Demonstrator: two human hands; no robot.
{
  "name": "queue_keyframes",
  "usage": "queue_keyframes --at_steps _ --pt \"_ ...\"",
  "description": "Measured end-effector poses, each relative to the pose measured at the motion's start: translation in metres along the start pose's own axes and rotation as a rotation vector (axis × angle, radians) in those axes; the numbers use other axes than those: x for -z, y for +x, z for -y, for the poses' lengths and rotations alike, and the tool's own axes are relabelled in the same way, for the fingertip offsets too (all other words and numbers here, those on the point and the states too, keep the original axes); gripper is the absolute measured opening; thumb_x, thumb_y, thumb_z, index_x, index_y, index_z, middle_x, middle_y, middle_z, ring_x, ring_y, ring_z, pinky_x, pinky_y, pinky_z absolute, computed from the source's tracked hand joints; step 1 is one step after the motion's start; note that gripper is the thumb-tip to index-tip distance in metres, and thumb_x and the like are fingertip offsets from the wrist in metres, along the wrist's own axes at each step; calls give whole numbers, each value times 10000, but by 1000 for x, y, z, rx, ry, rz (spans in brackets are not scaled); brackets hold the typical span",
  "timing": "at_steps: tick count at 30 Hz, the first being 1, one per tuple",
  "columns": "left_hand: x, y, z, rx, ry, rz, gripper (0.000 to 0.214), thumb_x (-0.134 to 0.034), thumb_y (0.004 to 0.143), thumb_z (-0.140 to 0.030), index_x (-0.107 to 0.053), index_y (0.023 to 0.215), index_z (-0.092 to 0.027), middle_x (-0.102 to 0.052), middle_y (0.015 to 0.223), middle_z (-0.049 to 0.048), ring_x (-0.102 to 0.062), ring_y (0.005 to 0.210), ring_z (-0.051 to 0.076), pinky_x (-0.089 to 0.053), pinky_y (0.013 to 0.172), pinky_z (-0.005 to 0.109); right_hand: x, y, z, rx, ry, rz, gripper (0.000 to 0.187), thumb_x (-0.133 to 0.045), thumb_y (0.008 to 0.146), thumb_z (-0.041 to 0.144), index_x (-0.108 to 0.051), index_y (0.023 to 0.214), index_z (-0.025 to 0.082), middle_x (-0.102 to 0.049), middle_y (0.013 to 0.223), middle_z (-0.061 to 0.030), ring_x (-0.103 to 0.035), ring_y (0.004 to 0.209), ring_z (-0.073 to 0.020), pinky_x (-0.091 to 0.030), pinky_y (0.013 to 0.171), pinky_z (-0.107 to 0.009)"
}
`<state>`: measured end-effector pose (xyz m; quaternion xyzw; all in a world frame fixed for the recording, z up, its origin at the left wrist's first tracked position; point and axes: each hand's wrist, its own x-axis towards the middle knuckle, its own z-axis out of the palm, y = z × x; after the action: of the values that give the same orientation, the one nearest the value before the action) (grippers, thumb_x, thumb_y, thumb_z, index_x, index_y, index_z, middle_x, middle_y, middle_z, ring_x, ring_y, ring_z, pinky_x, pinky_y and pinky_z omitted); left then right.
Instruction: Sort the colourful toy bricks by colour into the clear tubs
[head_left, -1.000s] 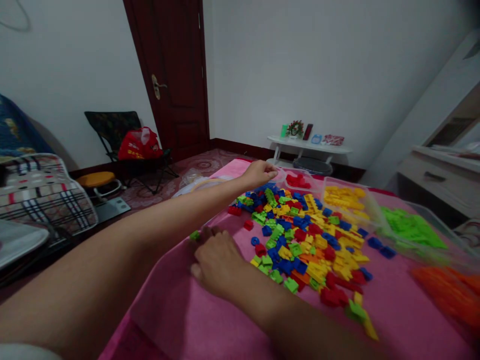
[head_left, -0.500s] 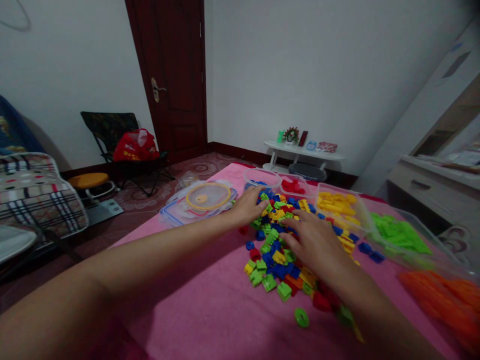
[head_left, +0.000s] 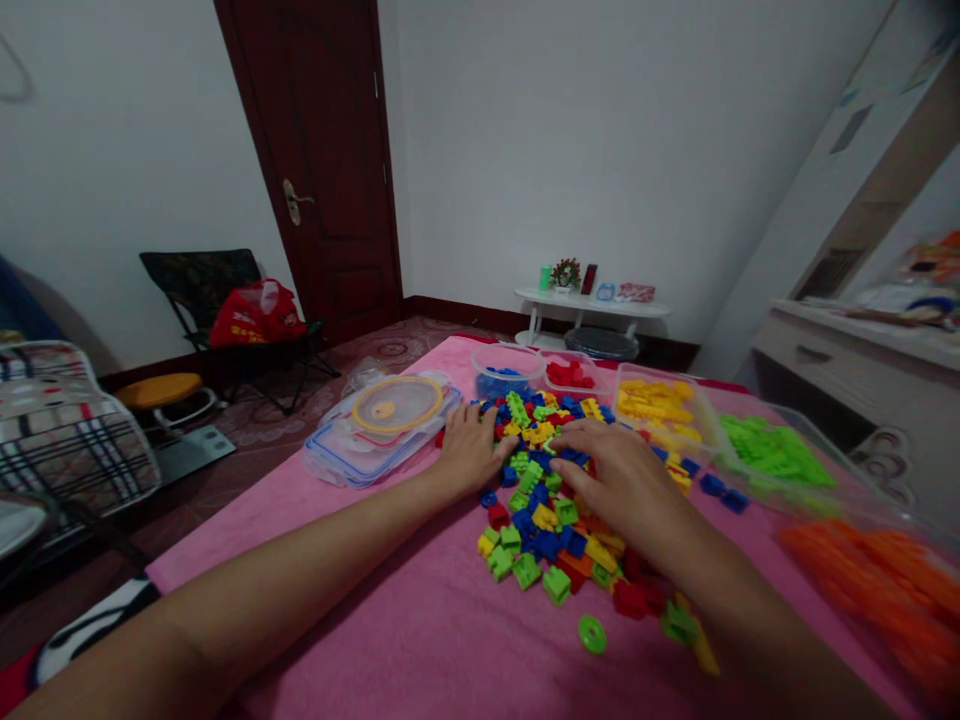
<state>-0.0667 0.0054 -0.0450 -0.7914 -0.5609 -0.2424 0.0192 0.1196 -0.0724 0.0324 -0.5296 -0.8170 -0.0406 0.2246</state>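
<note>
A pile of mixed toy building blocks [head_left: 536,490] in green, blue, yellow and red lies on a pink cloth [head_left: 360,610]. At the pile's left edge my left hand [head_left: 474,450] rests with its fingers spread, touching the blocks. My right hand [head_left: 619,475] hovers over or touches the right side of the pile, fingers apart and slightly bent; it covers some blocks. I see nothing held in either hand. Below the pile a green ring-shaped piece [head_left: 592,634] lies by itself.
Behind the pile stand a round tub of blue blocks [head_left: 506,383] and a tub of red blocks [head_left: 570,374]. Boxes of yellow blocks [head_left: 656,402], green blocks [head_left: 776,450] and orange blocks [head_left: 877,580] line the right. Stacked plastic lids [head_left: 382,425] lie left.
My left hand has drawn back from the blue tub to the pile's left edge. My right hand stays over the pile. The view has shifted slightly.
</note>
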Motion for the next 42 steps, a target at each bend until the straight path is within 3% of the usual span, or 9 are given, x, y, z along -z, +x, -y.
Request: queue_keyframes --at_steps 8,12,16,19,25,29,33,37,42 --pt "8 -5 -9 -264 -376 28 449 -406 905 -364 -450 1326 -214 -414 1417 79 -368 1314 171 -307 1105 302 7 2 3 9 53 -80 156 -586 819 240 -714 905 217 -701 996 -40 -632 925 -209 -441 870 -372" --pt "40 9 4 -257 -120 0 460 -433 802 -142 -520 1249 -205 -474 1358 95 -413 1270 209 -305 1100 363 11 2 1 -19 66 -78 141 -588 813 225 -711 880 213 -707 983 -35 -632 932 -213 -440 872 -374" --pt "66 26 27 -230 281 327 578 -636 643 -193 -559 1216 -169 -518 1289 186 -322 1309 402 -217 1052 624 13 3 1 -42 81 -93 142 -587 813 225 -709 884 209 -710 980 -33 -634 933 -217 -439 872 -371" --pt "67 31 43 -286 456 491 671 -672 600 -171 -529 1255 -161 -446 1367 207 -209 1357 440 -169 1028 680 13 3 3 -44 93 -76 138 -583 811 222 -708 869 212 -714 957 -28 -639 914 -213 -445 851 -364" --pt "37 30 55 -416 569 296 446 -545 706 -102 -589 1150 -93 -542 1255 212 -313 1324 389 -136 1075 620 14 2 5 -15 106 -44 148 -575 816 238 -711 872 228 -716 958 -19 -645 912 -202 -452 828 -348" --pt "30 28 42 -467 493 275 285 -522 763 -157 -615 1026 -98 -649 1021 181 -542 1109 334 -274 1043 555 13 2 3 -10 103 -49 144 -577 817 245 -711 866 230 -717 954 -14 -643 911 -198 -450 825 -346" --pt "33 18 25 -315 382 327 259 -468 794 -129 -592 1019 -95 -673 884 150 -650 810 260 -491 777 374 12 3 3 6 106 -45 149 -569 825 241 -709 875 227 -716 950 -11 -641 909 -194 -445 833 -342" --pt "36 16 15 -258 97 265 324 -502 752 -105 -596 1059 -145 -678 973 111 -643 879 232 -494 764 301 12 3 3 9 113 -37 149 -571 820 227 -708 877 225 -718 946 -14 -641 913 -190 -440 836 -333" --pt "47 44 7 -133 -287 237 478 -570 660 -101 -585 1130 -189 -659 1110 34 -613 988 182 -481 856 251 13 3 -1 3 77 -65 147 -570 823 235 -707 878 226 -720 952 -15 -641 901 -194 -440 814 -329"
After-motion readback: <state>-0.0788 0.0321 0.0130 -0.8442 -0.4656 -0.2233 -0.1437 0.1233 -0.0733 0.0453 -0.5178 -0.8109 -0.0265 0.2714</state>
